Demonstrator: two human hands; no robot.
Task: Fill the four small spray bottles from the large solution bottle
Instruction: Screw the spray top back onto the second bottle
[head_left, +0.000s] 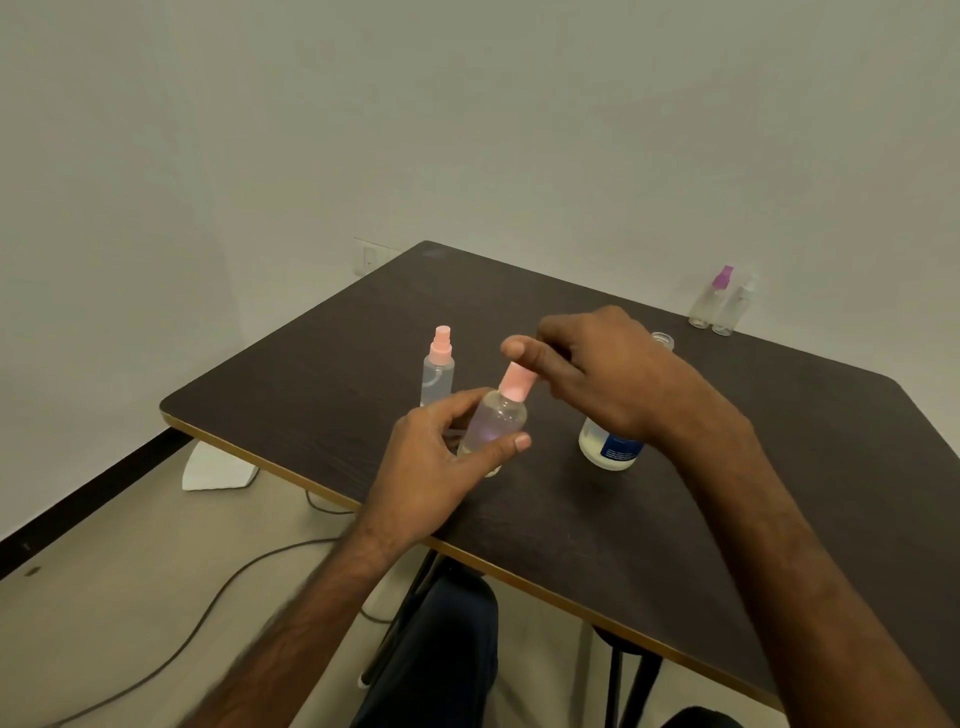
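My left hand (436, 457) grips a small clear spray bottle (496, 421) with a pink spray top, held tilted over the dark table (571, 519). Just above that pink top hovers my right hand (597, 369), its fingers loosely curled and holding nothing I can see. A second pink-topped spray bottle (438, 369) stands upright behind the held one. The large solution bottle (610, 447), white with a blue label, stands under my right wrist, its upper part hidden. Two more small bottles stand at the far right edge, one purple-topped (710, 299) and one white-topped (735, 306).
A small clear cap (662, 340) lies on the table behind my right hand. A white object (218, 470) lies on the floor left of the table. A grey cable (208, 608) runs across the floor. My dark-trousered leg (441, 649) shows under the table's near edge.
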